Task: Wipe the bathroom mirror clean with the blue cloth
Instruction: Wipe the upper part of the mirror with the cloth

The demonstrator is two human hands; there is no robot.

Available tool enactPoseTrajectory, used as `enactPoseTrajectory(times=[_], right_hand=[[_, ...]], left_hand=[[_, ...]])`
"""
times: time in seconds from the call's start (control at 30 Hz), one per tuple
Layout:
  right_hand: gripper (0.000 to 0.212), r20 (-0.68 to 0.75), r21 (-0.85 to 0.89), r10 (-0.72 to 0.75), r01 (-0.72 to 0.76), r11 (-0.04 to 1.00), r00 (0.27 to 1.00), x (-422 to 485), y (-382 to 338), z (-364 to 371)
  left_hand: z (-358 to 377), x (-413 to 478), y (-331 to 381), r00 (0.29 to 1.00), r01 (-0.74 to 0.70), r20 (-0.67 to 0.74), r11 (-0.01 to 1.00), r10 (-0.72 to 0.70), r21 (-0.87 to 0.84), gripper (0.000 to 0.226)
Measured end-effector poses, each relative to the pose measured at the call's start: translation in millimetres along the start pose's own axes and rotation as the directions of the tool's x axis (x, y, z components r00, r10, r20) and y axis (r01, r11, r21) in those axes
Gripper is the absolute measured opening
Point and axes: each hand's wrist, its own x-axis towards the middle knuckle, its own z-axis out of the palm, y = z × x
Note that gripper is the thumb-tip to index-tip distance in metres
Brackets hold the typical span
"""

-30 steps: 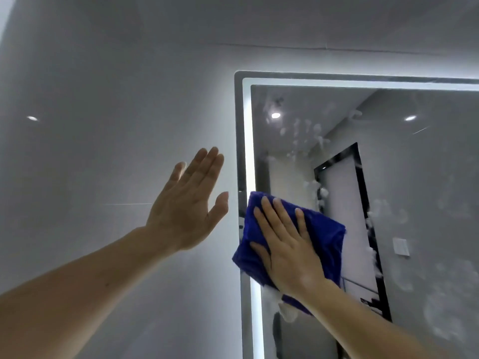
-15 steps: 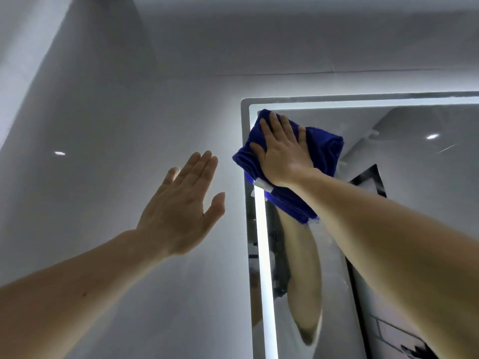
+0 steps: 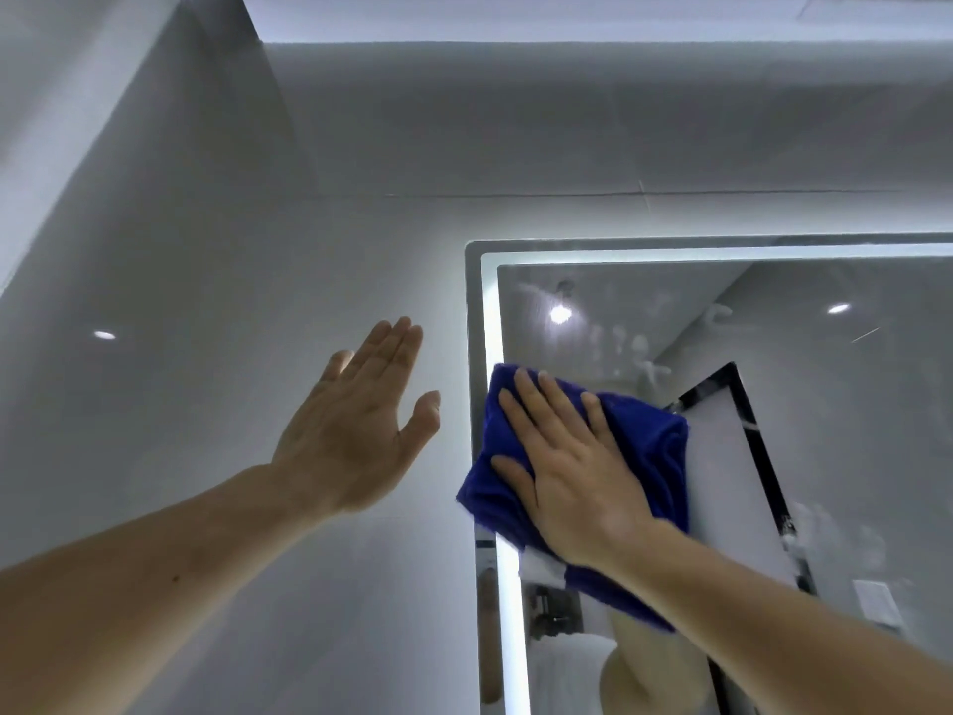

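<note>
partly: blue cloth (image 3: pixel 655 451) under right hand (image 3: pixel 577 477), mirror (image 3: pixel 851 405) cropped.

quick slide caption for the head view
Right hand presses a blue cloth flat on the mirror near its lit left edge; left hand open beside it.
</note>
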Motion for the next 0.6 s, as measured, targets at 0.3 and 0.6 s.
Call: enactPoseTrajectory(times=[0.3, 0.6], right_hand=[[0.064, -0.044, 0.116, 0.263, -0.256, 0.96, 0.964, 163.2, 45.5, -36.1], [0.064, -0.041, 0.062, 0.062, -0.059, 0.996, 0.997, 204.4, 24.4, -39.8]], left_hand=[[-6.8, 33.7, -0.9, 1.0, -0.017, 0.016, 1.0, 0.017, -0.011, 0.078], [-20.2, 36.2, -12.0, 0.997, -0.07, -0.011, 0.997, 0.071, 0.045, 0.075]])
